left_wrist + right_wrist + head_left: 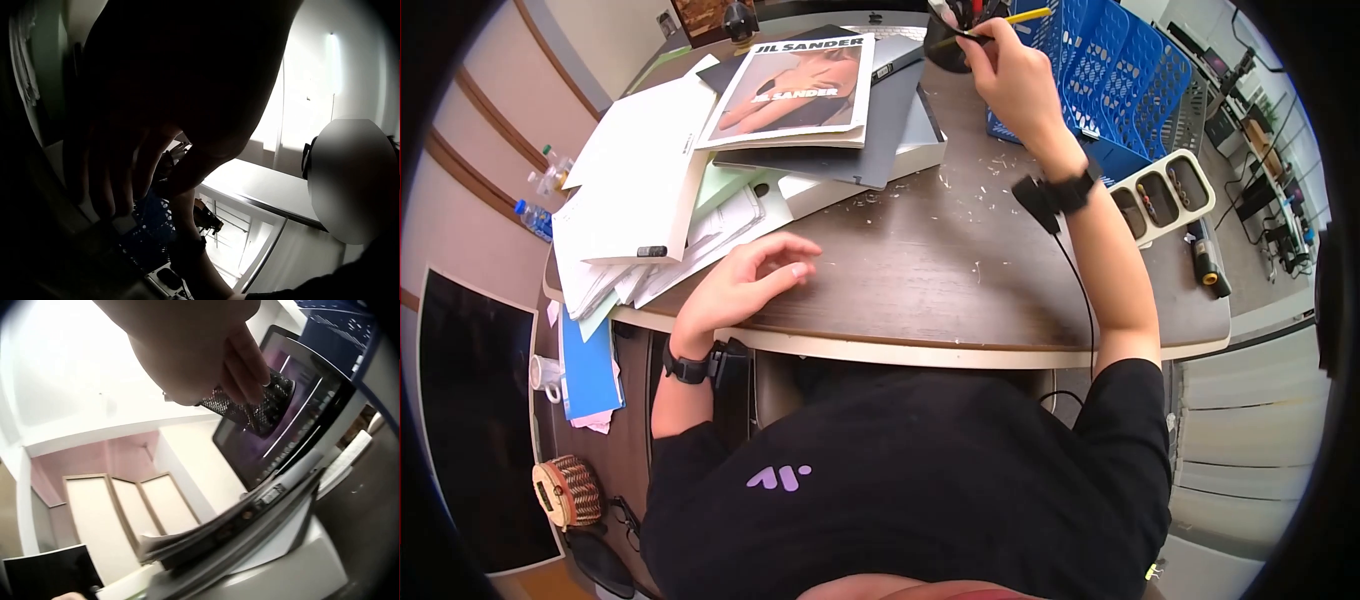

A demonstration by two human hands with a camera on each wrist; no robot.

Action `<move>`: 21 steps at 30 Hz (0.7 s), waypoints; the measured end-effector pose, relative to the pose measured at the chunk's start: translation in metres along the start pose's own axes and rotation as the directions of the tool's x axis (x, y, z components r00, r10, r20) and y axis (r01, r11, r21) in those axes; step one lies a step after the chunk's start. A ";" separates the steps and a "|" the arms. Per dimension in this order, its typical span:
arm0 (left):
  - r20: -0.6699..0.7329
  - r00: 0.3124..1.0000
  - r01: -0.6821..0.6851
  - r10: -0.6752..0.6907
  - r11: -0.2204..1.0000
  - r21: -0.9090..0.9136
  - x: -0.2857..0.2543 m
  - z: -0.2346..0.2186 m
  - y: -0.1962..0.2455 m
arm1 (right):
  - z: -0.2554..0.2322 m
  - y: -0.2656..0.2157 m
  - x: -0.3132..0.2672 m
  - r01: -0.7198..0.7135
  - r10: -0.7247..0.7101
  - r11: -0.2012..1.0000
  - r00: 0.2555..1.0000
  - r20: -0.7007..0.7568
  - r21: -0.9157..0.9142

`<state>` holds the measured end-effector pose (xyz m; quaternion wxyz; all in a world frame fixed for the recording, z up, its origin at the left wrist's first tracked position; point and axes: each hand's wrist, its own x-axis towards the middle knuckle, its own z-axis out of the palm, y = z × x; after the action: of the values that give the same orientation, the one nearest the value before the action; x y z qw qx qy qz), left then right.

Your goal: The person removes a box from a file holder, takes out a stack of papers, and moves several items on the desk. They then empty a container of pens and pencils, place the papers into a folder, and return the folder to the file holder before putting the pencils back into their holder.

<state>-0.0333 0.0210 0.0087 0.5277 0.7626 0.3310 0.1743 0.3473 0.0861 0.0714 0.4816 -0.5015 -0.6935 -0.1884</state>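
Observation:
My right hand (1022, 92) reaches to the far side of the desk and grips a black mesh pen cup (275, 403) by its side near the rim. Its fingers (240, 369) wrap over the mesh in the right wrist view. Several pens stand in the cup, and a yellow pencil (1030, 16) sticks out to the right. The left hand (755, 278) hovers at the near edge of the desk with relaxed, slightly bent fingers and holds nothing. Beside it lies a pile of papers (720, 225) with a white box (635, 175) on top.
A magazine (795, 90) tops dark folders at the back left. Blue perforated file holders (1105, 80) stand at the back right, by a beige tray with compartments (1190, 185) and a black cylinder (1203, 260). White scraps dot the desktop (900, 270). A cable (1085, 290) hangs from the right wrist.

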 end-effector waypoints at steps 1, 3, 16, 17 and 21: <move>0.013 0.998 -0.055 0.054 0.996 0.069 0.005 0.003 0.013 | -0.016 -0.015 -0.008 0.022 -0.023 0.996 1.000 0.011 0.084; -0.083 0.972 -0.216 0.220 0.975 0.053 0.023 0.015 0.035 | -0.046 -0.045 -0.027 0.003 -0.032 0.982 0.988 0.153 0.187; 0.116 0.938 -0.263 0.328 0.888 -0.378 0.107 0.063 0.035 | -0.061 -0.065 -0.120 -0.299 0.331 0.569 0.936 0.120 0.766; 0.152 0.936 -0.226 0.319 0.872 -0.435 0.105 0.063 0.033 | -0.063 -0.055 -0.118 -0.341 0.357 0.537 0.921 0.158 0.772; 0.252 0.938 -0.104 0.238 0.887 -0.451 0.107 0.070 0.020 | -0.062 -0.036 -0.119 -0.562 0.467 0.399 0.805 0.366 0.725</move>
<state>0.0933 0.0422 -0.0082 0.7093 0.6710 0.1312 0.1715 0.3491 -0.0366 0.0058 0.6513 -0.4239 -0.5349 0.3316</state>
